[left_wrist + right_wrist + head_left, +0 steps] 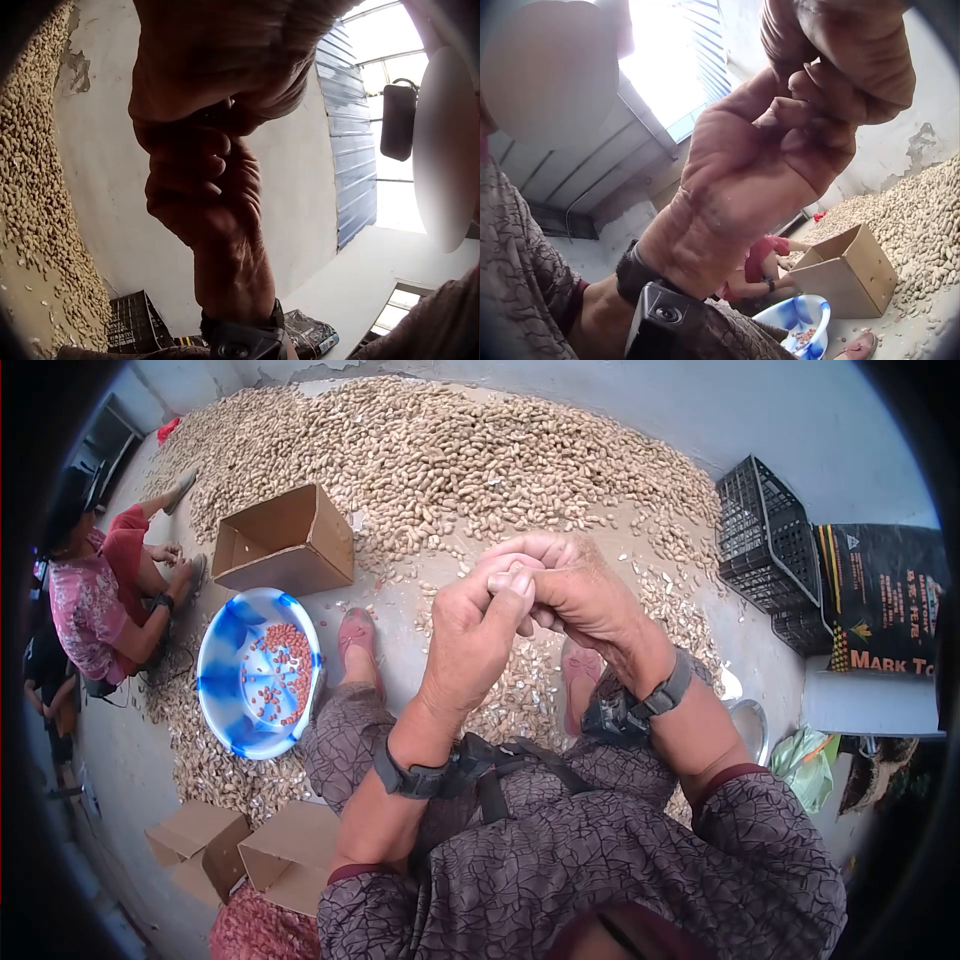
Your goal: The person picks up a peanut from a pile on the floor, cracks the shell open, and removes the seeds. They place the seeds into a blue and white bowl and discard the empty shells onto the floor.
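Note:
Both hands meet in front of the body in the head view, raised above the lap. My left hand (468, 630) has its fingers curled in, with its thumb bent over against the other hand's fingertips. Curled inward too, my right hand (600, 595) touches the left at the fingers and thumb. The right wrist view shows the left hand (742, 165) from its palm side, its fingertips tucked against the right hand (855, 52). I cannot tell what is between the fingertips; the fingers cover it. Peanut shells (520, 685) litter the floor below the hands.
Unshelled peanuts (450, 455) are heaped along the wall. To the left are a cardboard box (330, 545), a blue-and-white basin (215, 685) holding red peanut kernels (290, 650), and a seated person (95, 595). A black crate (765, 540) and a printed sack (880, 600) stand at right.

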`<control>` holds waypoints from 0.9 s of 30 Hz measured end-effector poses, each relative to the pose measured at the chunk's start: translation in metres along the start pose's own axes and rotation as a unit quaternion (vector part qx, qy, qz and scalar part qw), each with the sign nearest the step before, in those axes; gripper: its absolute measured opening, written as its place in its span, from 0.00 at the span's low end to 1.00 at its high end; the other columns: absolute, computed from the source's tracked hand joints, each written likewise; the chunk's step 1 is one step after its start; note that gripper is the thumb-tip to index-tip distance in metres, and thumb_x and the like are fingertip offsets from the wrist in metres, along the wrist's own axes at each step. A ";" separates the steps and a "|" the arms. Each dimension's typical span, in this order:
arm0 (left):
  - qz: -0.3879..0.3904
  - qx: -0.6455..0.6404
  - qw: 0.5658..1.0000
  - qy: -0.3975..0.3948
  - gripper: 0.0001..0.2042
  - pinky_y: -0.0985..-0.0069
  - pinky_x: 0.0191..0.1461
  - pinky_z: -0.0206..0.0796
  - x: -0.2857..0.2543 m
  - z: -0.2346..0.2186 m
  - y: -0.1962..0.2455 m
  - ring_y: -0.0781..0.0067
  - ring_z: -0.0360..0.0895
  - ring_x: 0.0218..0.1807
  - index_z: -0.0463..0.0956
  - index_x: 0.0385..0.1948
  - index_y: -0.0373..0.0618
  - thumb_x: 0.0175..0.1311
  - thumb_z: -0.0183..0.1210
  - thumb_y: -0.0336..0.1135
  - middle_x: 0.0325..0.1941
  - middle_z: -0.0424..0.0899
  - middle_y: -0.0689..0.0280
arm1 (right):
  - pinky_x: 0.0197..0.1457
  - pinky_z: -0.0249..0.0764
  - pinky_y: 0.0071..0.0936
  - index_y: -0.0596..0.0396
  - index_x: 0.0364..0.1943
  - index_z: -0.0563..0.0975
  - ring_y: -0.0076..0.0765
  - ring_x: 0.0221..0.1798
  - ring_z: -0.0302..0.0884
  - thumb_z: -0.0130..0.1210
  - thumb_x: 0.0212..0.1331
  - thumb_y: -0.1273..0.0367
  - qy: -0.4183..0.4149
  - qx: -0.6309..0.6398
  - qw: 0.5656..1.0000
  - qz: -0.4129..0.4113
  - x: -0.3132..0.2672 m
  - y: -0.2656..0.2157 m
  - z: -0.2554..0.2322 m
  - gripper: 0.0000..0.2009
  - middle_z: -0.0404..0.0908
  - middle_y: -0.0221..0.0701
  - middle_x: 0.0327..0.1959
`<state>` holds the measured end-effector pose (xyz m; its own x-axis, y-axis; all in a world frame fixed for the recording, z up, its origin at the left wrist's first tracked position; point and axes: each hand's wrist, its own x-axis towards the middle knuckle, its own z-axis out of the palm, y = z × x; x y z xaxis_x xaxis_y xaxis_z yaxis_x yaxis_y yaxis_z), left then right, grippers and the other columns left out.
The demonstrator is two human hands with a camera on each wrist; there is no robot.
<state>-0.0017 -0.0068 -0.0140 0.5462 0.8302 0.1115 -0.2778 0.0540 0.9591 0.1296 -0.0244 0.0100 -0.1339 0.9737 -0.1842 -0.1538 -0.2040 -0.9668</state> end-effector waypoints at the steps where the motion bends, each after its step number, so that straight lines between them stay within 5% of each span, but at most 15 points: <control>1: -0.026 -0.085 0.996 0.008 0.11 0.86 0.29 0.61 0.003 0.000 -0.003 0.83 0.70 0.25 0.73 0.33 0.33 0.59 0.46 0.32 0.26 0.76 0.66 | 0.15 0.55 0.08 0.61 0.36 0.75 0.11 0.16 0.63 0.55 0.50 0.67 0.005 0.001 1.000 0.007 0.001 0.001 0.000 0.12 0.72 0.24 0.18; 7: -0.046 -0.170 0.984 0.037 0.13 0.86 0.32 0.63 0.004 -0.012 -0.010 0.80 0.72 0.28 0.72 0.35 0.31 0.60 0.44 0.32 0.29 0.77 0.62 | 0.18 0.57 0.11 0.60 0.36 0.73 0.12 0.19 0.63 0.58 0.44 0.68 0.034 -0.233 0.970 -0.067 -0.001 0.003 0.008 0.15 0.70 0.22 0.19; 11: -0.065 -0.112 0.987 0.091 0.13 0.87 0.28 0.62 0.003 -0.006 -0.007 0.82 0.70 0.24 0.74 0.34 0.31 0.62 0.45 0.34 0.24 0.76 0.65 | 0.17 0.56 0.10 0.59 0.40 0.73 0.11 0.17 0.62 0.60 0.44 0.63 0.064 -0.206 0.976 -0.006 -0.012 -0.010 0.006 0.19 0.71 0.21 0.18; 15: -0.008 -0.035 0.998 0.045 0.13 0.88 0.29 0.62 0.003 -0.003 -0.009 0.85 0.69 0.24 0.75 0.33 0.36 0.63 0.44 0.35 0.23 0.76 0.67 | 0.13 0.52 0.09 0.57 0.34 0.76 0.11 0.13 0.59 0.59 0.46 0.58 0.074 -0.204 0.976 0.007 -0.018 -0.013 -0.007 0.17 0.73 0.23 0.18; 24: 0.088 -0.072 0.993 -0.031 0.15 0.84 0.36 0.69 0.022 0.047 0.011 0.81 0.73 0.29 0.64 0.50 0.34 0.64 0.42 0.30 0.29 0.76 0.64 | 0.15 0.54 0.08 0.56 0.28 0.77 0.11 0.15 0.62 0.56 0.50 0.63 0.033 -0.164 0.983 -0.080 -0.030 -0.048 -0.051 0.10 0.73 0.22 0.17; 27: 0.073 -0.084 0.994 -0.014 0.12 0.86 0.32 0.68 0.031 0.052 0.007 0.81 0.73 0.25 0.65 0.45 0.32 0.62 0.42 0.26 0.27 0.76 0.62 | 0.13 0.52 0.09 0.56 0.27 0.77 0.11 0.14 0.61 0.57 0.49 0.63 0.029 -0.179 0.979 -0.087 -0.029 -0.049 -0.063 0.10 0.73 0.22 0.17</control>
<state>0.0541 -0.0098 0.0094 0.5117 0.8206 0.2547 -0.4826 0.0292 0.8754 0.2027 -0.0365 0.0518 -0.0785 0.9969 -0.0106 0.1861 0.0042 -0.9825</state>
